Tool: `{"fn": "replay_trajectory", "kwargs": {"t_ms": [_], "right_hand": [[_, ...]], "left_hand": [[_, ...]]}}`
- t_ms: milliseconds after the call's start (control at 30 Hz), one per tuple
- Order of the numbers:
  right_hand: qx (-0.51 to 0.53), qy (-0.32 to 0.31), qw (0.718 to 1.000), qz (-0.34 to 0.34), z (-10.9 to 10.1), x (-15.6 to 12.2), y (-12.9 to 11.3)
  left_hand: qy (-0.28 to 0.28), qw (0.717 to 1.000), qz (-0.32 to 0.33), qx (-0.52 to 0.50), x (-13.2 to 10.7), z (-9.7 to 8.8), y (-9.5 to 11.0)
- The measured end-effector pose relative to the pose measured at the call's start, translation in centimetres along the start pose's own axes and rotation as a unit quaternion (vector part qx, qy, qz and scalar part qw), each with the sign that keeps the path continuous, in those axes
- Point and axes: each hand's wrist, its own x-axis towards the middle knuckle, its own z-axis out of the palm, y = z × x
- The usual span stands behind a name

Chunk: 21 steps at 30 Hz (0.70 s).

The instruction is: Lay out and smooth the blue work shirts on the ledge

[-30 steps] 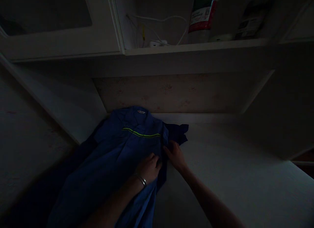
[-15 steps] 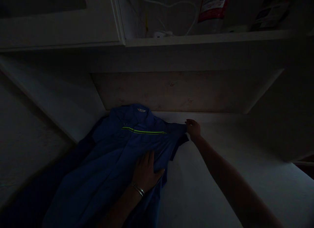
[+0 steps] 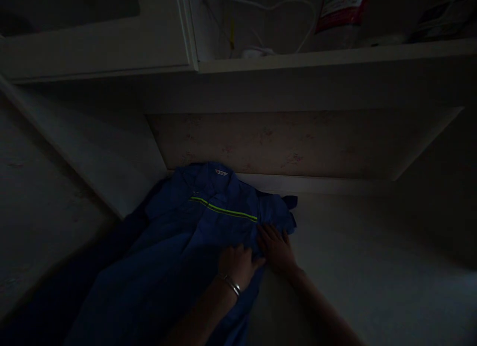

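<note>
A blue work shirt (image 3: 179, 246) with a yellow-green reflective stripe lies spread on a white surface (image 3: 365, 281), its collar towards the back wall. My left hand (image 3: 238, 264), with a metal bracelet on the wrist, rests on the shirt's right side with fingers bent onto the cloth. My right hand (image 3: 276, 246) lies beside it on the shirt's right edge near the short sleeve, fingers stretched flat. The scene is very dim.
A shelf (image 3: 335, 55) runs above the surface, carrying a white cable and charger (image 3: 255, 50) and a red-and-white packet (image 3: 341, 11). A white cabinet door (image 3: 93, 38) stands at the upper left. A slanted white panel (image 3: 85, 152) borders the shirt on the left.
My right hand has come back from the sleeve tip at the far right to the shirt's edge beside my left hand. The sleeve now lies spread out flatter.
</note>
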Motion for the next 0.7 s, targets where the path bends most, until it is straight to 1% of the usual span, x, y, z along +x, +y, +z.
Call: {"fn": "replay_trajectory", "kwargs": {"t_ms": [67,133,200,267,400,700], "right_hand": [[0.008,0.006,1.0,0.0,0.6,-0.1,0.3],[0.019,0.019,1.0,0.003,0.9,0.2,0.6],[0.026,0.027,0.999,0.004,0.9,0.6,0.9],[0.029,0.033,0.999,0.003,1.0,0.8,1.0],[0.03,0.042,0.999,0.008,1.0,0.9,0.9],[0.038,0.05,0.998,0.006,1.0,0.9,1.2]], "left_hand": [[0.056,0.998,0.009,-0.015,0.9,1.1,0.1],[0.086,0.996,0.022,-0.032,1.5,2.8,-0.1],[0.096,0.994,0.028,-0.044,2.0,4.3,-0.5],[0.093,0.993,0.04,-0.054,2.5,4.9,-0.9],[0.081,0.992,0.067,-0.069,3.0,4.6,-1.5],[0.058,0.991,0.081,-0.085,3.0,4.4,-1.7]]}}
